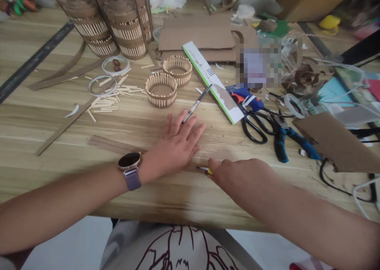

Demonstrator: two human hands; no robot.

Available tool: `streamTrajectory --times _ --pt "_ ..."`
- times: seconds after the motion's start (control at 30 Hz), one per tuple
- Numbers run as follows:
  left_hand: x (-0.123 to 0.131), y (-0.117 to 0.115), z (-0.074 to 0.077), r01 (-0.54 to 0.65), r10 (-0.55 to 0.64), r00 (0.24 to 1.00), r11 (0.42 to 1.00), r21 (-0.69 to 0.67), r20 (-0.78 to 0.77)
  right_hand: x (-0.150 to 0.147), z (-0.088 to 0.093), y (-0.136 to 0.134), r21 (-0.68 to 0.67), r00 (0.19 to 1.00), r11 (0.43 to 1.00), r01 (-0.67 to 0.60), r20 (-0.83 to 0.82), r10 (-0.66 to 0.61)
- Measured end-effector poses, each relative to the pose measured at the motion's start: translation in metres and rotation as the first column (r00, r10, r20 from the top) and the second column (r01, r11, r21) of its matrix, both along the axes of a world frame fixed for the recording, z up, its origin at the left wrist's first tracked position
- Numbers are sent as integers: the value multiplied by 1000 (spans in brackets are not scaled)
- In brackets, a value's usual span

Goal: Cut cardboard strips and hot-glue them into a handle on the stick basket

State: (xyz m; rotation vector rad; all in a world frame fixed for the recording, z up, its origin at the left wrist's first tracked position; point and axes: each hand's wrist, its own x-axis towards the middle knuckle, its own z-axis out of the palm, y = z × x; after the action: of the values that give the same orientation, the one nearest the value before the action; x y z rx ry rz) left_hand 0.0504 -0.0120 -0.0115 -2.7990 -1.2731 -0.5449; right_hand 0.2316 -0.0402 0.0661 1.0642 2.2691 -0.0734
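My left hand [175, 145], with a watch [130, 161] on its wrist, lies flat with fingers spread over a cardboard strip [109, 143]. Pencil lines run along the strip, and the hand covers its middle. My right hand [237, 173] is closed around a yellow utility knife [209, 171]. Its short blade points left at the strip's right part; most of the knife is hidden in the fist. Just beyond my left fingertips lies a pen [197, 104], its far end by a white board with a green edge [215, 84].
Two round matchstick baskets [161, 90] [177, 70] stand beyond my left hand, beside loose matchsticks [107, 100] and tape rings [102, 85]. To the right lie scissors [257, 125], blue-handled pliers [282, 143], a blue glue gun [246, 98] and cardboard [335, 139]. Matchstick lanterns [126, 29] stand at the back left.
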Motion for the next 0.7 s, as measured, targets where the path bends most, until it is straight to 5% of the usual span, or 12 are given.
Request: streamTrajectory --times 0.43,0.7 --pt "1 0 -2 -37 37 999 999 -18 17 14 -3 5 -113 998 993 37 60 -31" --pt "2 -1 0 -42 42 999 999 -32 2 48 -29 -10 -29 999 999 15 -39 -16"
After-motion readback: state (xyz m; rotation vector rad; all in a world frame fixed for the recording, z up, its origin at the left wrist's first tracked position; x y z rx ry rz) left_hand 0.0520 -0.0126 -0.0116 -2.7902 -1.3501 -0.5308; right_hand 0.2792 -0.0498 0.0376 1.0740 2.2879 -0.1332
